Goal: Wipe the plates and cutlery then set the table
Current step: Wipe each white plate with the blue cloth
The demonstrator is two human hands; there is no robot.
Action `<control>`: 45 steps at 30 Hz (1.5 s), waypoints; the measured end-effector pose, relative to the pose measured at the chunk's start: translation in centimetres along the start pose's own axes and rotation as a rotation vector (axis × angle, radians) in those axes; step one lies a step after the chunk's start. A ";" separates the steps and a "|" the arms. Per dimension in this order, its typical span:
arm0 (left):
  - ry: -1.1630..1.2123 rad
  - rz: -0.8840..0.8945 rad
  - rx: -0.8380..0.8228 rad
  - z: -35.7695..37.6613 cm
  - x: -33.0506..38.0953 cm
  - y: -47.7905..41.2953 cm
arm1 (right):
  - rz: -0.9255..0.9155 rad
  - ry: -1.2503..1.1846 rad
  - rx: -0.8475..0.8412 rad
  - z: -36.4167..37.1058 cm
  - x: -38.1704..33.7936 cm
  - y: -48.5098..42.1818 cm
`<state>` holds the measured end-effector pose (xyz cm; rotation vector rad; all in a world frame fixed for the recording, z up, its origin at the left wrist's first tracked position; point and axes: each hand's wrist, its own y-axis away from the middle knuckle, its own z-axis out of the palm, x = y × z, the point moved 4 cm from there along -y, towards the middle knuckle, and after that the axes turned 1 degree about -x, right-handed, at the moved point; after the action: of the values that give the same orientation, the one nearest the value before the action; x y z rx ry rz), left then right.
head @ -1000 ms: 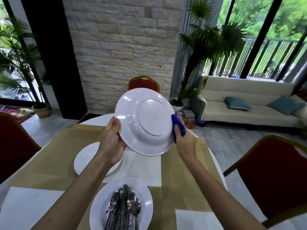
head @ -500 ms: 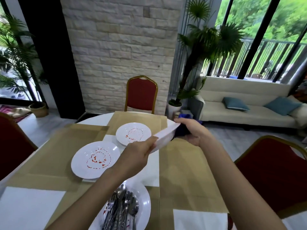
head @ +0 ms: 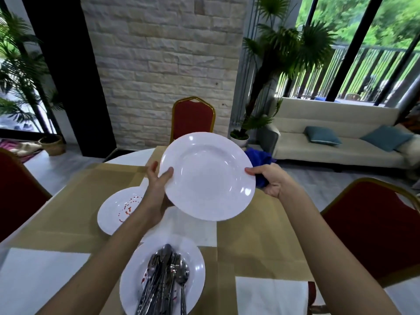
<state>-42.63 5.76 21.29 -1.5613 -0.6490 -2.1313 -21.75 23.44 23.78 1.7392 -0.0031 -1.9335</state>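
My left hand point(head: 156, 185) and right hand point(head: 270, 178) pinch the white plate point(head: 208, 176) by its rim; the blue cloth point(head: 260, 159) bunched under my right could let it slip.

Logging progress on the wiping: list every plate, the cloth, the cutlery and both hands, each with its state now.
Held plate, lifted, tilted, face free of stains.
Left hand, grips its left rim.
Right hand, holds the right rim and the cloth.
Cloth, blue, bunched.
Stained plate, flat on the table, red streaks.
Cutlery plate, on the table, red smears.
Cutlery, piled on that plate.
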 end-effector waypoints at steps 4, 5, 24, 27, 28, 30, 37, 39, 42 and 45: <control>0.152 -0.173 -0.128 0.7 -0.9 1.4 | -0.231 0.355 0.195 0.7 -0.4 0.1; 0.140 -0.158 -0.147 1.0 -1.0 1.6 | -0.359 0.597 0.293 1.1 -0.6 0.5; 0.017 -0.127 -0.121 -1.0 -2.5 -0.3 | -0.686 1.316 -0.153 2.8 7.2 0.3; 0.005 -0.160 -0.159 0.6 -3.4 -0.7 | -0.580 1.015 0.086 1.2 5.6 -1.1; -0.003 -0.160 -0.149 0.9 -3.8 -1.1 | -0.504 0.831 0.112 0.3 5.1 -1.6; -0.033 -0.159 -0.121 1.1 -4.6 -2.2 | -0.284 0.553 0.106 -1.7 4.8 -2.7; -0.373 -0.196 -0.127 1.6 -10.2 -6.7 | -0.136 0.650 0.218 -6.5 8.5 -5.7; -0.443 -0.224 -0.162 1.9 -11.8 -7.9 | -0.153 0.701 0.235 -7.0 9.7 -6.8; -0.638 -0.260 -0.169 2.3 -14.1 -9.8 | -0.154 0.706 0.271 -7.6 11.6 -8.7; -0.847 -0.262 -0.218 2.2 -16.5 -11.3 | -0.113 0.686 0.290 -8.2 13.7 -10.3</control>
<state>-42.90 17.08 4.66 -2.6520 -0.9354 -1.6677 -18.45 29.84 6.20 2.5659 0.0664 -1.3603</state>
